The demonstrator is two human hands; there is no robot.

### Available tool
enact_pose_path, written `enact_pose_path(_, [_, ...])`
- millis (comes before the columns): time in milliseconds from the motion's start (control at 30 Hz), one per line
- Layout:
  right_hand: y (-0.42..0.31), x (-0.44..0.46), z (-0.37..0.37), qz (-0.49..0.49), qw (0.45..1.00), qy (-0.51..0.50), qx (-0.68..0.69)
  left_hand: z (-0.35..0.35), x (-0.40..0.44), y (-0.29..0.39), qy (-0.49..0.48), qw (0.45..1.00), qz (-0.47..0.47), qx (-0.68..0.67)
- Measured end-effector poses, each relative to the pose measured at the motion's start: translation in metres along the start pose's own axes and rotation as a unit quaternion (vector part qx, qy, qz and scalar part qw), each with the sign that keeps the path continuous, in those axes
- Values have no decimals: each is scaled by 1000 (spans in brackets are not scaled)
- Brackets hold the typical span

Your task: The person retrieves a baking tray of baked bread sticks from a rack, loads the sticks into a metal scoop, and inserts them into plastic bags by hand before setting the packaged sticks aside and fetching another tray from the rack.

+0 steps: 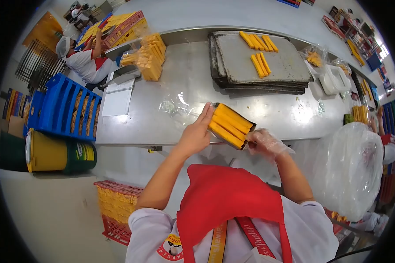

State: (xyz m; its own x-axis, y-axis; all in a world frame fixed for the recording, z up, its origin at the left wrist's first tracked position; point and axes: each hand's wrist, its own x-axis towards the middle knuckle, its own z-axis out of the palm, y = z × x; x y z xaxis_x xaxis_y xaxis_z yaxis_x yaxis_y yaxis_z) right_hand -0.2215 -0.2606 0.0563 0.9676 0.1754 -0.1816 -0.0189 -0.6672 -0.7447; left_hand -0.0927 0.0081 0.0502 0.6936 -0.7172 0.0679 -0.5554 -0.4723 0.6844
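Yellow breadsticks (229, 124) lie side by side in a small dark-edged metal tray (253, 127), tilted over the table's near edge. My left hand (197, 133), bare, grips the tray along its left side with fingers stretched toward the far corner. At the tray's lower right end is my right hand (267, 143) in a clear plastic glove, its fingers curled around that end; the fingertips are partly hidden. Clear plastic bags (175, 105) lie on the table just beyond my left hand.
Stacked baking trays (285, 61) with several loose breadsticks stand at the back. Bagged breadsticks (151, 57) and a notebook (118, 98) sit on the left. A big plastic bag (349, 168) bulges at right. A co-worker (85, 63) works at far left, near blue crates (68, 103).
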Motion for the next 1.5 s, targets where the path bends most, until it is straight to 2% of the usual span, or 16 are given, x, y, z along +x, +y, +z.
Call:
enact_pose_path(33, [0,3,-1,76,987,21,143,9,3,3,5,1000,-2,1])
enact_pose_path(133, [4,16,-12,198,971,-41,131,33,11,27,46,999,-29,2])
enact_pose_path(200, [26,27,-5,151,986,-19,72,42,17,49,-60,988,-117,79])
enact_pose_path(300, [67,48,0,94,994,-46,11,63,28,32,-9,996,-50,67])
enact_pose_path(367, [70,55,-4,99,992,-39,66,33,47,16,123,981,-146,-16])
enact_pose_path(433, [69,62,-9,104,987,-29,120,8,67,-42,303,933,-191,35])
enact_pose_path(500, [67,68,-16,108,994,-29,22,-11,80,-99,373,884,-231,160])
enact_pose_path(633, [75,79,-24,-88,985,-59,-139,-28,95,-165,321,887,-244,226])
enact_pose_path(700, [85,86,-22,25,997,-70,15,-27,99,-174,229,947,-225,12])
enact_pose_path(833, [87,88,-24,108,979,-33,170,-20,100,-139,113,960,-255,-28])
enact_pose_path(1033, [84,100,-37,131,979,-82,137,-14,75,-100,41,945,-317,-68])
enact_pose_path(1100, [104,105,-28,80,984,-51,153,-5,59,-88,72,948,-164,264])
enact_pose_path(1133, [100,106,-29,63,984,-41,159,-2,58,-84,70,948,-164,265])
enact_pose_path(1233, [71,102,-43,216,935,-72,270,9,65,-78,97,962,-13,256])
enact_pose_path(1300, [49,102,-52,246,967,-69,16,16,73,-81,26,961,-33,273])
enact_pose_path(1500, [20,96,-50,205,974,-7,-100,6,50,-94,151,987,7,53])
